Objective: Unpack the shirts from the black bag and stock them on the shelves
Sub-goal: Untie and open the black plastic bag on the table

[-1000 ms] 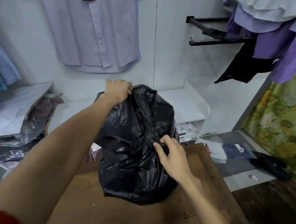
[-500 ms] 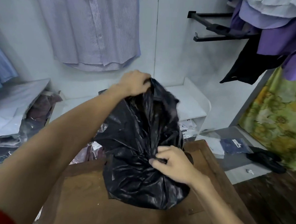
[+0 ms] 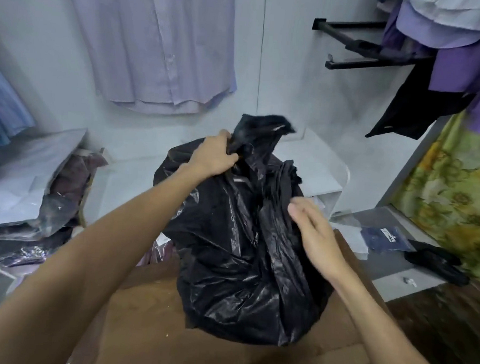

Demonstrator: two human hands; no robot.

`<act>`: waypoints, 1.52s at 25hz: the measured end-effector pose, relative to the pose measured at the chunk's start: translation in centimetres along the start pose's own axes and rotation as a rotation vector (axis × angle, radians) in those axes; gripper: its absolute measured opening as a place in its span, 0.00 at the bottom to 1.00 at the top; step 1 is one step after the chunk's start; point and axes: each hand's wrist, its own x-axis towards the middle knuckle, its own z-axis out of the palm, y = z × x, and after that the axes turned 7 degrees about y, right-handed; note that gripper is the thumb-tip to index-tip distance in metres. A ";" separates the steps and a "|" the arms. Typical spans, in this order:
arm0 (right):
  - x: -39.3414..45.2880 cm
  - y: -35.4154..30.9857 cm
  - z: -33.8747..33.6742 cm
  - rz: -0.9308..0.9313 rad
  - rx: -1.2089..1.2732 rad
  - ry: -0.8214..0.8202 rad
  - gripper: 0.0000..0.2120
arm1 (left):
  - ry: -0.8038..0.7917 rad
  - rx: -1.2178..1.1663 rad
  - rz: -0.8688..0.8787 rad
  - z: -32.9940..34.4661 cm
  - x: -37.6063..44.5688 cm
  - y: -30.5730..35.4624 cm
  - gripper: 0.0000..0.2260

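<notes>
Table (image 3: 142,329) up close, wooden, with the black bag (image 3: 245,265) sitting on it. Right hand (image 3: 318,236) is at the bag's side, fingers loose, holding nothing. Left hand (image 3: 213,155) grips the bunched neck. Behind the bag, a shelf (image 3: 317,163) and a hanging shirt (image 3: 157,44).
</notes>
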 end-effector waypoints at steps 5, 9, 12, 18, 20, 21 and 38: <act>4.0 -3.6 0.1 -0.022 -0.270 -0.371 0.21 | 0.111 -0.205 -0.221 -2.2 -1.2 1.1 0.22; 6.1 -3.5 0.5 -0.026 -0.795 -0.758 0.35 | 0.086 -0.303 -0.453 -4.3 -1.5 1.6 0.12; 8.9 -3.0 -0.2 -0.353 -0.873 -0.453 0.23 | 0.080 -0.307 -0.449 -4.7 -2.0 0.4 0.06; 15.0 -0.7 1.8 -0.469 -0.920 -0.555 0.34 | 0.015 -0.517 -0.316 -5.7 -3.2 2.7 0.12; 15.8 0.2 1.3 -0.398 -0.696 -0.573 0.14 | -0.239 -0.281 -0.307 -6.7 -3.9 2.6 0.12; 16.5 0.7 0.3 -0.302 -0.581 -0.478 0.15 | -0.358 -0.056 -0.251 -7.1 -4.1 1.6 0.15; 22.4 -0.6 -4.2 -0.230 -0.804 -0.357 0.25 | 0.066 0.346 -0.257 -8.6 -3.4 -4.0 0.09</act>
